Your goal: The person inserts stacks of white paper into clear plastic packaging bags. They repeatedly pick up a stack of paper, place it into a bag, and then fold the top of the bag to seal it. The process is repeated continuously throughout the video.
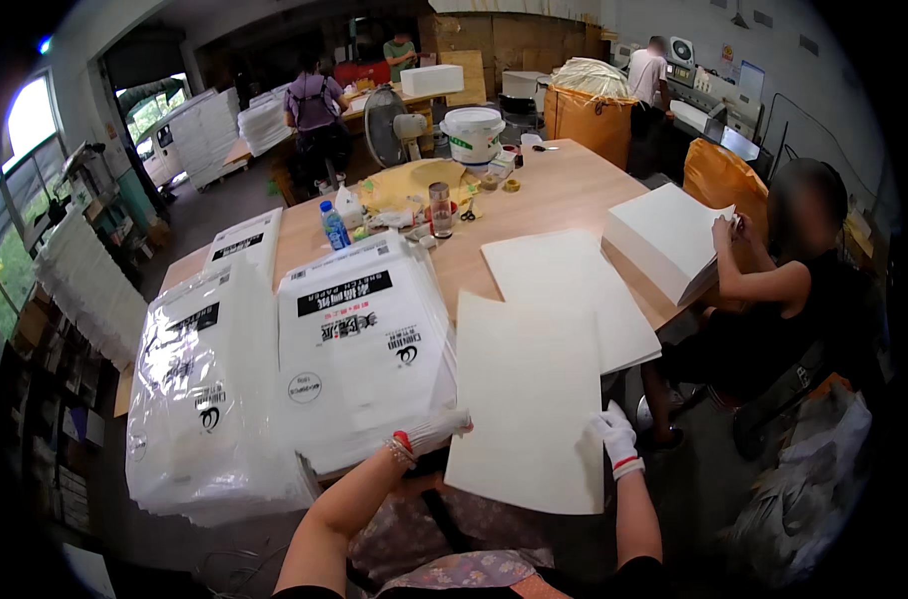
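A large off-white sheet of paper (524, 399), perhaps more than one, is held between my two hands over the table's near edge. My left hand (439, 429), in a white glove, is closed at the sheet's left edge, with its fingers partly hidden. On the opposite edge my right hand (615, 435), also gloved in white, grips the paper. Behind it lies a stack of similar paper (574, 275), partly covered by the held sheet. Left of my left hand are a pile of printed clear plastic paper bags (359, 369) and a second bagged pile (204, 399).
A seated person (803, 250) at the right handles a thick white paper stack (663, 235). Farther back on the table (564, 190) stand a blue-labelled bottle (334, 226), a clear tumbler (440, 210), scissors (469, 212), a white bucket (472, 138) and a fan (384, 125).
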Motion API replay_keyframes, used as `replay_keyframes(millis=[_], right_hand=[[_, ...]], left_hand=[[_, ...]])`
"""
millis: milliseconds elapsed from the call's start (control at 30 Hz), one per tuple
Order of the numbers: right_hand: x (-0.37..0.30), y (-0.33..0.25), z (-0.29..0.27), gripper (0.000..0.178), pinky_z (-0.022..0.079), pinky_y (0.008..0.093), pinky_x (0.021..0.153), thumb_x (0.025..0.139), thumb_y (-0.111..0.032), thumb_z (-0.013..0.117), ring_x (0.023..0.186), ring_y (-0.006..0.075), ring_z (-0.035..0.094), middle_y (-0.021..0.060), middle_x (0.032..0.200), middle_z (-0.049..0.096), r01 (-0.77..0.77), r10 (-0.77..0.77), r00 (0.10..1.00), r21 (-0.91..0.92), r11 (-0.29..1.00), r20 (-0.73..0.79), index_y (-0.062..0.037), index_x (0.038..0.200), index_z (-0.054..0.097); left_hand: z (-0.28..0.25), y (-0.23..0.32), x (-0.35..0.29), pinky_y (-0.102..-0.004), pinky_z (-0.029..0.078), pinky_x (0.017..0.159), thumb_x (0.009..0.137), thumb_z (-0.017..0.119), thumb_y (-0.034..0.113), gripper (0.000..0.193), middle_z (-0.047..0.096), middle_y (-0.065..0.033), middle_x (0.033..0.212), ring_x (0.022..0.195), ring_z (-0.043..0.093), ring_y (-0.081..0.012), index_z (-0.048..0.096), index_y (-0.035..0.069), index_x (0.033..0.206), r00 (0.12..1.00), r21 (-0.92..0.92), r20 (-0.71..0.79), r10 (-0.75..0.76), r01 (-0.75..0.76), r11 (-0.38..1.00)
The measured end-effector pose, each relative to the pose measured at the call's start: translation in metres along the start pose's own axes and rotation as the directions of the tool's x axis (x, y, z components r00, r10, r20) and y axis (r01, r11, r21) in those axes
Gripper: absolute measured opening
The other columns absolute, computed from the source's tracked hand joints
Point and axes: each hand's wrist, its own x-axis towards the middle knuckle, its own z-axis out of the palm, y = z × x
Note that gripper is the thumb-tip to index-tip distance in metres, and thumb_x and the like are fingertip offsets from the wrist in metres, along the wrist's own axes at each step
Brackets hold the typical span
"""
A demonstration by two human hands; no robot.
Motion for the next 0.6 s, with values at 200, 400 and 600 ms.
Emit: replay_keyframes(millis=[200,400,600], right_hand=[[0.04,0.066,-0.009,0.05,0.045,0.0351,0.089,0.09,-0.038,0.057,0.102,0.0199,0.056,0.0136,0.119,0.055,0.531,-0.681,0.721,-0.735,0.421,0.131,-0.0012,0.123,0.051],[0.045,0.099,0.037,0.035,0.051,0.0313,0.067,0.082,-0.024,0.069,0.076,0.0169,0.062,0.0081,0.092,0.065,0.146,-0.913,0.355,-0.976,-0.159,0.202,0.0012,0.104,0.059],[0.002,0.121,0.098,0.029,0.051,0.0289,0.069,0.083,-0.013,0.066,0.079,0.0151,0.062,0.0083,0.092,0.066,0.131,-0.816,0.464,-0.937,-0.322,0.346,0.0025,0.107,0.06]], left_hand=[[0.13,-0.035,-0.04,-0.0413,0.022,0.109,0.078,0.057,0.047,0.09,0.017,-0.0251,0.147,0.129,0.028,-0.0459,0.017,0.0,0.143,0.915,0.885,-0.114,0.388,-0.083,0.458],[0.04,-0.001,-0.06,-0.0312,0.05,0.065,0.08,0.059,0.041,0.045,0.064,-0.0134,0.083,0.073,0.061,-0.0214,0.058,0.011,0.113,0.988,0.418,-0.145,0.06,0.007,0.908],[-0.132,-0.105,-0.064,-0.0414,0.045,0.085,0.08,0.065,0.034,0.033,0.058,-0.0127,0.111,0.099,0.055,-0.0323,0.061,0.014,0.105,0.644,0.558,-0.749,0.157,0.483,0.675]])
